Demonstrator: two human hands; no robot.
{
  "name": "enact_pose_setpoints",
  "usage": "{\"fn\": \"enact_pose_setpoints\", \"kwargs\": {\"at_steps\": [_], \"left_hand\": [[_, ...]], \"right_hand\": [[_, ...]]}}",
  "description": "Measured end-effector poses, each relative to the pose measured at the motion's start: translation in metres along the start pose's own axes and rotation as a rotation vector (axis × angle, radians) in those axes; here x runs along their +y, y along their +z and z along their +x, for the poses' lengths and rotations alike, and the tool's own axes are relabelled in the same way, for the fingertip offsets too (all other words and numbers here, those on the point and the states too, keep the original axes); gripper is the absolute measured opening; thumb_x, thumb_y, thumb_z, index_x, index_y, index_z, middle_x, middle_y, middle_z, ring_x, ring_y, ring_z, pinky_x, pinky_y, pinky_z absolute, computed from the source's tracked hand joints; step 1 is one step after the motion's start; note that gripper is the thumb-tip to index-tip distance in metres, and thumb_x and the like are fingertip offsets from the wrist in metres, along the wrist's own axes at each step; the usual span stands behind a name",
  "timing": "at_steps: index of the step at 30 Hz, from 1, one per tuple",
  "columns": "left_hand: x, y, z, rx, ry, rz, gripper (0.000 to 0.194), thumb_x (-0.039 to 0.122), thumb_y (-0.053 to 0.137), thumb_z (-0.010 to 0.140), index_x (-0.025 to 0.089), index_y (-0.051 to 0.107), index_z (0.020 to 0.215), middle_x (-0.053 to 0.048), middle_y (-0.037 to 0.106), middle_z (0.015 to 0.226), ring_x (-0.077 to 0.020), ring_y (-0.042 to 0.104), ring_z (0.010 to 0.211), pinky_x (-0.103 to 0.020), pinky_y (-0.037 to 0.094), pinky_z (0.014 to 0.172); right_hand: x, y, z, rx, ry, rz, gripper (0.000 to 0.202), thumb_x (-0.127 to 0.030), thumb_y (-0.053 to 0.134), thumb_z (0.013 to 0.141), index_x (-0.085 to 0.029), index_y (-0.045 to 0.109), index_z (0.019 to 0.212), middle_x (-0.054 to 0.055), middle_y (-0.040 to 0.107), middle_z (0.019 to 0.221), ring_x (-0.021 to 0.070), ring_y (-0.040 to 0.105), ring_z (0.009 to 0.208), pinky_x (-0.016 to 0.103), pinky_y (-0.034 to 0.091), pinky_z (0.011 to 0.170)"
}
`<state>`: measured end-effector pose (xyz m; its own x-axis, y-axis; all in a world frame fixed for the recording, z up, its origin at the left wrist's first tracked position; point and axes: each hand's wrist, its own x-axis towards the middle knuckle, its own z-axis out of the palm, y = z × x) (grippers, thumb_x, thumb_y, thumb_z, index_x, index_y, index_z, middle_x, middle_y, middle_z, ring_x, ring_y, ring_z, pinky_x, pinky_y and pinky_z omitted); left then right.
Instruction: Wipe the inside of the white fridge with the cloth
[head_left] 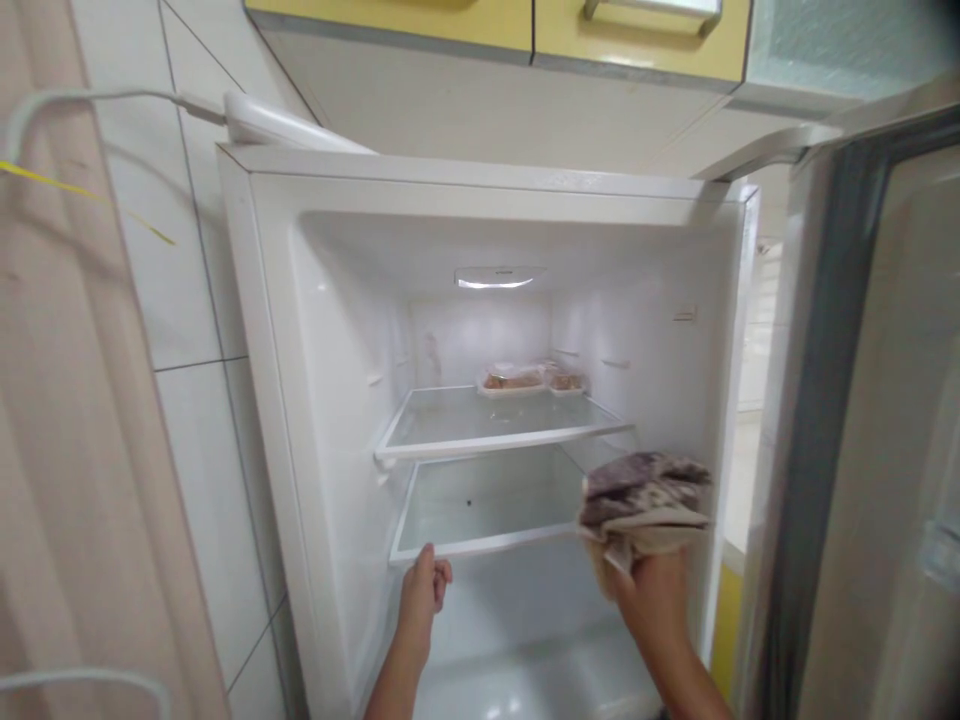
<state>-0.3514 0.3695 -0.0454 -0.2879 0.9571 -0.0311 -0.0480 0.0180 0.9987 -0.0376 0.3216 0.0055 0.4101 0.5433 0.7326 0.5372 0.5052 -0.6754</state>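
Right grip [654,572] on patterned cloth [646,500]

Over the right hand [651,574], the purple-and-cream patterned cloth bundle [646,495] looks soft, matt and wrinkled. Just above the left hand [429,582], the flat, clear, glass-like shelf [502,505] with white plastic edging [487,544] looks smooth and faintly shiny. Around both hands, the boxy white plastic fridge lining [341,430] is smooth with a soft gloss. Beyond them, clear, crinkled plastic film [514,374] shines over small food packs. Right of the right hand, the long dark-grey door seal [823,400] looks rubbery and matt.
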Motion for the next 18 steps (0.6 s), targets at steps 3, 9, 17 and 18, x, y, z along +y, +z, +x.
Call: {"fn": "enact_pose_setpoints", "kwargs": {"at_steps": [3,9,17,18], "left_hand": [[0.003,0.001,-0.004,0.012,0.012,-0.002,0.067,0.085,0.045,0.061,0.021,0.05,0.041,0.003,0.031,0.033,-0.0081,0.025,0.036,-0.024,0.016,0.042],[0.001,0.005,-0.002,0.038,0.019,0.006,0.07,0.088,0.042,0.059,0.021,0.05,0.039,0.003,0.029,0.032,-0.0081,0.023,0.036,-0.024,0.015,0.041],[-0.013,-0.001,0.009,-0.031,-0.013,-0.001,0.072,0.089,0.043,0.06,0.02,0.055,0.04,0.0,0.033,0.032,-0.0093,0.027,0.036,-0.025,0.015,0.041],[-0.014,-0.001,0.008,-0.028,-0.009,-0.013,0.072,0.088,0.044,0.061,0.02,0.056,0.041,0.0,0.034,0.033,-0.0092,0.027,0.036,-0.025,0.016,0.041]], "right_hand": [[0.014,0.019,0.023,-0.145,-0.326,-0.55,0.047,-0.022,0.057,0.087,-0.021,0.063,0.134,0.013,0.052,0.152,0.035,0.034,0.147,0.057,0.023,0.121],[0.044,0.064,0.071,-0.353,-0.467,-0.845,0.045,-0.014,0.046,0.092,-0.013,0.062,0.134,0.018,0.052,0.151,0.0305,0.038,0.146,0.053,0.025,0.121],[0.05,0.127,0.138,-0.529,-0.347,-0.652,0.049,-0.012,0.044,0.087,-0.015,0.063,0.132,0.019,0.057,0.145,0.0331,0.04,0.143,0.058,0.023,0.12],[0.052,0.135,0.144,-0.537,-0.342,-0.647,0.049,-0.013,0.044,0.087,-0.014,0.064,0.131,0.019,0.055,0.147,0.0335,0.038,0.143,0.057,0.023,0.12]]}}
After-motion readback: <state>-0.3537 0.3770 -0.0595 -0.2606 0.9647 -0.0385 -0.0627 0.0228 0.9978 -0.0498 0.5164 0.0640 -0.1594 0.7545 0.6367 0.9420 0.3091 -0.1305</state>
